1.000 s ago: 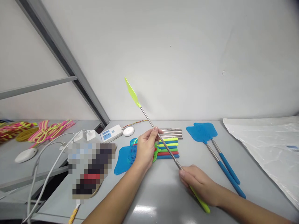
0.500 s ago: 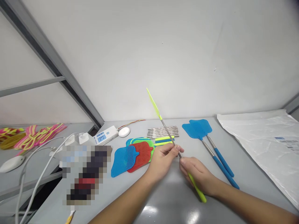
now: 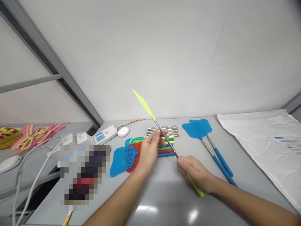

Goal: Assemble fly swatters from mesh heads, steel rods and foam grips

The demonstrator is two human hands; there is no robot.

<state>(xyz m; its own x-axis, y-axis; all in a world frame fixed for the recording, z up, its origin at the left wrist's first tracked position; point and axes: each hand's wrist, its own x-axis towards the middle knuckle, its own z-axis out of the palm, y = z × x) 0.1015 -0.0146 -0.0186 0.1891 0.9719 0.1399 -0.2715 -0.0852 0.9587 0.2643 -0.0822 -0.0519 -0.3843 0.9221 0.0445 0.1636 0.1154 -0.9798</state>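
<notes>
A yellow-green fly swatter is held up at a slant, its head seen nearly edge-on. My right hand is closed round its lower end, where the metal rod meets the yellow-green grip. My left hand is by the middle of the rod, fingers loosely curved behind it and thumb off to its left. Behind that hand lie blue swatter heads, a red head and several coloured handles. Bare metal rods lie in a row farther back.
Two blue fly swatters lie to the right, beside a large white plastic bag. At the left are a power strip, a round white device, white cables and a pixelated area. Pink and yellow cords lie farther left.
My left hand has loosened and moved up the rod, away from my right hand. The swatter's head has swung left, and more coloured handles show behind it.
</notes>
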